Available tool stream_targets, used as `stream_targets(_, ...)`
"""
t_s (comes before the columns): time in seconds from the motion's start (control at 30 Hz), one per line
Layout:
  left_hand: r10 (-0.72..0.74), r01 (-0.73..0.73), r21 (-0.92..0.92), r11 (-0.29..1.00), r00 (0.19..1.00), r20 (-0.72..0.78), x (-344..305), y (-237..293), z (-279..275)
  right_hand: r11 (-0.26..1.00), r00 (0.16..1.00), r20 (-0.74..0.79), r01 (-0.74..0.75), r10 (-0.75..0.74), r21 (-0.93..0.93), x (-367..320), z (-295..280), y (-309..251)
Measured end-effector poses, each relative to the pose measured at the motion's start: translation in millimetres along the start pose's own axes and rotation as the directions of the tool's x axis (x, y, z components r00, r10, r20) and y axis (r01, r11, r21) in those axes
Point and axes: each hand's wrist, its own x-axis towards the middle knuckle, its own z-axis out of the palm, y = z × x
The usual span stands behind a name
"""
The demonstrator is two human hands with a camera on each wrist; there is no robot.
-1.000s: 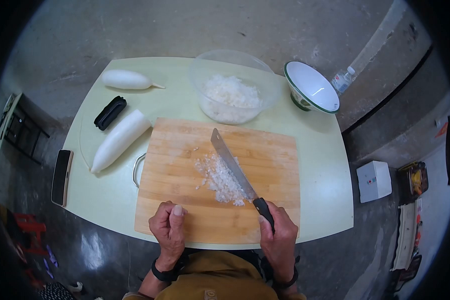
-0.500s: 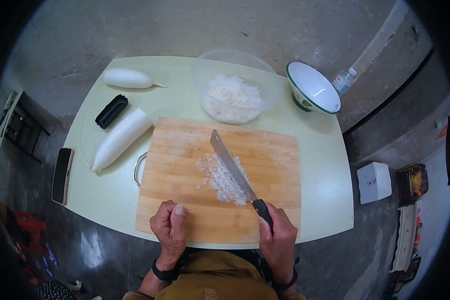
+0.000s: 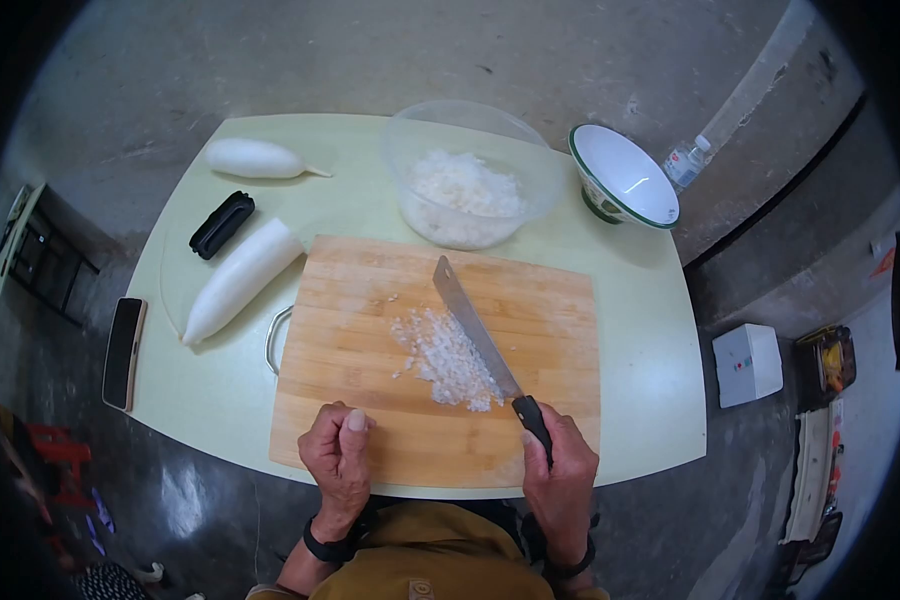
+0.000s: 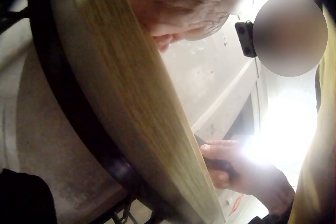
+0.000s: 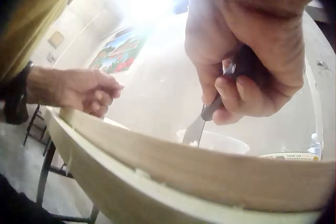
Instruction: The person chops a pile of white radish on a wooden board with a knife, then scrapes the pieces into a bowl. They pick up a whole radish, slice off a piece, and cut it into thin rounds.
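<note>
My right hand [image 3: 560, 465] grips the black handle of a kitchen knife [image 3: 478, 335], its blade slanting up and left across the wooden cutting board [image 3: 360, 290]. Finely chopped white pieces [image 3: 438, 358] lie in a loose heap along the blade's left side. Seen from the right wrist, fingers [image 5: 244, 92] curl round the handle and the blade points down behind the board's edge. My left hand [image 3: 338, 455] is at the board's near left part, curled with the thumb uppermost and nothing held; the right wrist view also shows its curled fingers [image 5: 100, 95].
A clear plastic bowl [image 3: 470, 230] of white shreds stands behind the board. A green-rimmed bowl [image 3: 625, 175] and a bottle [image 3: 685, 165] are at right. Two white radishes [image 3: 242, 280], a black case [image 3: 222, 225] and a phone [image 3: 123, 355] lie left. A metal handle [image 3: 275, 340] protrudes beside the board.
The knife has shifted slightly right, its blade now at the right edge of the chopped heap instead of over it. My left hand stays in place.
</note>
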Motion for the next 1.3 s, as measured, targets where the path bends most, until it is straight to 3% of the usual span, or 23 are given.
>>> stream_targets(0.67,0.017,-0.017,-0.014,1.0,1.0,-0.003,1,-1,1,1.0,0.999,-0.043,0.016,-0.015,0.013,1,-2,-2)
stream_targets(1.07,0.029,-0.029,0.01,1.0,0.999,-0.018,2,1,2,0.999,0.999,0.01,0.032,-0.032,0.013,3,-5,8)
stream_targets(1.17,0.033,-0.033,0.01,0.999,0.999,-0.011,1,-1,1,0.998,0.997,-0.073,0.04,-0.035,0.058,3,-7,11)
stream_targets(1.3,0.023,-0.023,0.0,1.0,1.0,-0.007,1,-1,1,0.999,0.993,-0.116,0.004,-0.009,-0.045,9,-13,15)
